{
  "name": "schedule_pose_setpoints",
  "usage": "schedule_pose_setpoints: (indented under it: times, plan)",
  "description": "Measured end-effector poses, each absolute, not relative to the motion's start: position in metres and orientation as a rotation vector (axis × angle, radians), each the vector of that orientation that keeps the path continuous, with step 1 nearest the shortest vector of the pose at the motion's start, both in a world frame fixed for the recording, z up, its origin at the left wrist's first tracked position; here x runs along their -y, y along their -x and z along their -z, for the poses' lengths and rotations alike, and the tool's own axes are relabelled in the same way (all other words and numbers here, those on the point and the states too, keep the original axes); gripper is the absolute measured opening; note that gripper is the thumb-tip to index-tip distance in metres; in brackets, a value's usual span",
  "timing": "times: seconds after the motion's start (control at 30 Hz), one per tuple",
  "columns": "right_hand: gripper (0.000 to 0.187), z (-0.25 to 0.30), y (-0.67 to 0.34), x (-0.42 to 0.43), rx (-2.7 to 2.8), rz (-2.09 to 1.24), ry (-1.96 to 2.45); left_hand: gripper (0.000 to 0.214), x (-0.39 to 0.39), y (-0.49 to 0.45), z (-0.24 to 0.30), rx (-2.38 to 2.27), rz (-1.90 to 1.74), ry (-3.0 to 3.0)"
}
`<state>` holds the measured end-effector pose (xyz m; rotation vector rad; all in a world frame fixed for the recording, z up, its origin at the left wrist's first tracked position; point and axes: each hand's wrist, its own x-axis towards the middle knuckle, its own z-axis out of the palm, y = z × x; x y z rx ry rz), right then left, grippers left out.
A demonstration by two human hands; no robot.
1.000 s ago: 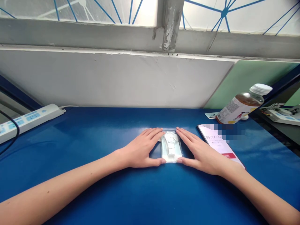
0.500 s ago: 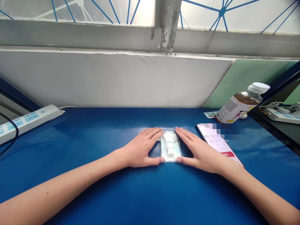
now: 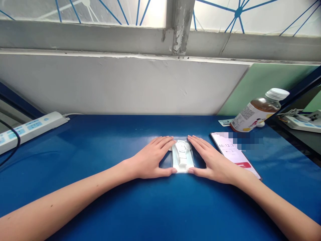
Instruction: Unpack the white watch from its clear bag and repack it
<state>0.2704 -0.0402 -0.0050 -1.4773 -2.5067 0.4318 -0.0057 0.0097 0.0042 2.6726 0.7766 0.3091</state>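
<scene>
A small flat clear plastic packet [image 3: 183, 162] lies on the blue table [image 3: 160, 207], with white contents, a round part at the far end and a strap-like part toward me. What exactly is inside I cannot make out. On the packet's left side rests my left hand [image 3: 152, 159], thumb at the near corner and fingertips at the far one, spread wide. My right hand [image 3: 213, 160] mirrors it on the right side, thumb and fingers apart at the packet's edge. Neither hand is closed around the packet.
Beside my right wrist lies a phone [image 3: 232, 152] showing a timer. Behind it stands a bottle [image 3: 258, 112] with a white cap, a small card [image 3: 224, 122] next to it. A white power strip [image 3: 37, 125] and black cable [image 3: 18, 142] are at left; a wall closes the back.
</scene>
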Motion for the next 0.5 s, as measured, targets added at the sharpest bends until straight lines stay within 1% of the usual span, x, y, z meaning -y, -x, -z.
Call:
schedule_pose_setpoints:
  times: [0.5]
  plan:
    - [0.095, 0.0024, -0.2728, 0.039, 2.486, -0.446, 1.467, 0.085, -0.0093, 0.0052, -0.0068, -0.792, -0.255, -2.667]
